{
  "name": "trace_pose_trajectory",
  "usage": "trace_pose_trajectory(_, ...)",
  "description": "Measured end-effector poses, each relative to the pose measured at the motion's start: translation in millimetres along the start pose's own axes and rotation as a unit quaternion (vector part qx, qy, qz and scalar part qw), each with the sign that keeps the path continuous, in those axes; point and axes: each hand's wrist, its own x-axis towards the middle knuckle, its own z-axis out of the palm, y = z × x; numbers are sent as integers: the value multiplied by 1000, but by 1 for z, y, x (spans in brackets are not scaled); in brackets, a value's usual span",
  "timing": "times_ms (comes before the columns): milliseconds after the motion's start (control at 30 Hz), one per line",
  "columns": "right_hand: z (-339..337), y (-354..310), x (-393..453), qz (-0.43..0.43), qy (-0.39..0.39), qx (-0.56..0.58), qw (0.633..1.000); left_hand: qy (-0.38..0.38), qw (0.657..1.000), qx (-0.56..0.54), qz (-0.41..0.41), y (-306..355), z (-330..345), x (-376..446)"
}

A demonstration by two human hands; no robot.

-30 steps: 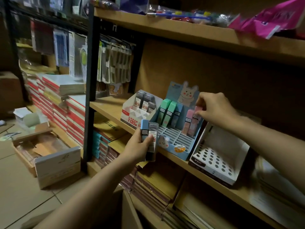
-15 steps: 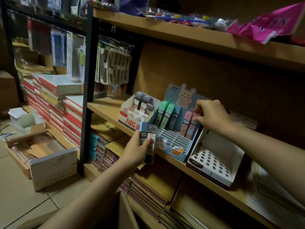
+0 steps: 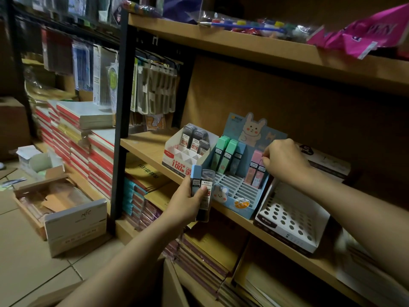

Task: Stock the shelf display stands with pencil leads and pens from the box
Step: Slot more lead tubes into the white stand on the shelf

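Since a second ago your right hand has slid lower along the pink lead cases. Going left to right: your left hand (image 3: pixel 188 201) grips a blue and a grey lead case (image 3: pixel 202 186), parked just before the shelf edge as ready stock. The blue rabbit stand (image 3: pixel 238 191) leans back, so cases stay upright. Your right hand (image 3: pixel 285 161) pinches the pink lead cases (image 3: pixel 255 168), seemingly seating them.

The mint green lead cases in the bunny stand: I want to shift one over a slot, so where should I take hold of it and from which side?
Pinch the top end of a green case from above and in front. The cases lean back in the bunny stand, lower ends sunk in the slots and long sides pressed against neighbours; only the tops stand free.
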Motion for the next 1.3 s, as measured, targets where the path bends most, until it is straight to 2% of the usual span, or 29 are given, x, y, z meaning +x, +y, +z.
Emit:
trace_pose_trajectory(100, -3, 1, 2, 2, -4, 15, 1000, 8, 1000, -10, 2, 1, -2, 0)
trace_pose_trajectory(200, -10, -14, -4, -58, 54, 147, 986, 0, 999, -31, 11, 5, -7, -2)
trace_pose_trajectory(267, -15, -38, -10, -100, 0, 225, 969, -17, 998, -57, 5, 9, -10, -2)
trace_pose_trajectory(333, -14, -63, -15, -117, -67, 253, 958, -33, 997, -69, 0, 14, -13, -3)
trace_pose_trajectory(567, -9, -99, -7, -101, -127, 311, 936, -47, 998, -50, -3, 26, -32, -4)
trace_pose_trajectory(733, -17, -113, 1, -110, -177, 331, 921, -33, 999, -27, 31, 34, -42, -1)
trace_pose_trajectory(800, -24, -112, 13, -109, -162, 321, 927, -22, 998, -30, 46, 39, -45, 2)
trace_pose_trajectory(867, -33, -107, 32, -71, -119, 378, 915, 8, 998, -29, 59, 40, -53, 9)
trace_pose_trajectory(933, -37, -100, 49, -29, -37, 403, 914, 36, 998, -32, 50, 39, -63, 14)
trace_pose_trajectory(1000, -30, -97, 60, -8, 23, 379, 925, 48, 998, -46, 20, 35, -71, 17)
trace_pose_trajectory(1167, -6, -98, 73, -15, 64, 309, 949, 51, 998, -38, -16, 29, -73, 19)
trace_pose_trajectory(1300, 1, -95, 84, -21, 46, 268, 962, 37, 999, -12, 2, 29, -73, 20)
